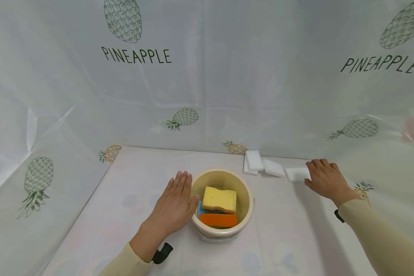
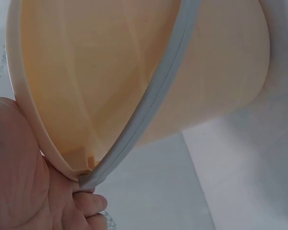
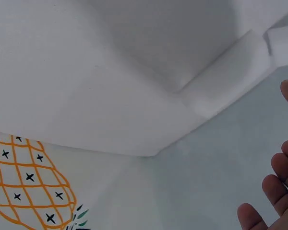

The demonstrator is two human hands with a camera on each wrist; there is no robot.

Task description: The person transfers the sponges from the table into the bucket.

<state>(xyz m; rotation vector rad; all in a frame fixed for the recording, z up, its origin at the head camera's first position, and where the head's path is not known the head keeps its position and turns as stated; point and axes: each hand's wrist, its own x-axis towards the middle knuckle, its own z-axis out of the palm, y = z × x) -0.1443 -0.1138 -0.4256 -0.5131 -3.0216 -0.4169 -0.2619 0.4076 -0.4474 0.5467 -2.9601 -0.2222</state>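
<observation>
A cream bucket (image 1: 249, 207) with a grey handle (image 2: 151, 103) stands on the table. Inside it lie a yellow sponge (image 1: 220, 198), an orange sponge (image 1: 218, 220) and, partly covered, something blue (image 1: 199, 211). My left hand (image 1: 174, 205) rests against the bucket's left rim, its fingers straight. Over by the back right edge, my right hand (image 1: 326, 180) is beside a white sponge-like block (image 1: 296, 174). In the right wrist view its fingers (image 3: 277, 194) are loosely bent and apart from the block, with nothing between them and the thumb.
More white blocks lie left of that one along the back edge, one tilted (image 1: 273, 168) and two overlapping (image 1: 253, 160). A pineapple-print sheet (image 1: 262, 84) rises behind the table and along both sides. The pale tabletop (image 1: 279, 237) extends in front of the bucket.
</observation>
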